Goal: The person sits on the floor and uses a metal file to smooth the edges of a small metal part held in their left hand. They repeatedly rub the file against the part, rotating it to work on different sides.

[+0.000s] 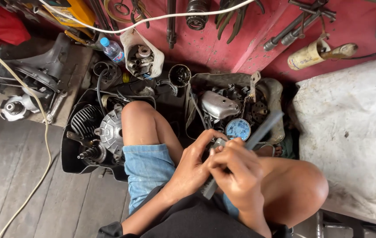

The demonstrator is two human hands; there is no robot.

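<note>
the person is sitting low with both knees raised, and the two hands are meeting between the knees, over the lap

the left hand (192, 165) is coming in from the lower left, forearm angled up and to the right, wrist bent a little. its fingers are curling upward, the thumb and forefinger pinching a small grey part (218, 142) at the top, just beside the other hand's fingertips

the right hand (236, 172) is coming up from the bottom edge, forearm nearly upright, back of the hand facing the camera. it is clenching around a long grey file (265, 127), which is running slantwise from below the fist up to the right, its far end blurring over the tray (276, 94). the file's lower end is sticking out under the hand, above the dark shirt. the file is lying against or just beside the small part; whether they are touching i cannot tell

beyond the hands, the tray is holding greasy engine pieces, among them a silver cover (218, 105) and a round blue disc (238, 128) sitting just above the fingers. left of the left knee, an engine (97, 130) with black fins is resting in a black tub. a water bottle (112, 49) is standing against the red wall (214, 48), and a white cable (42, 128) is trailing over the plank floor
</note>
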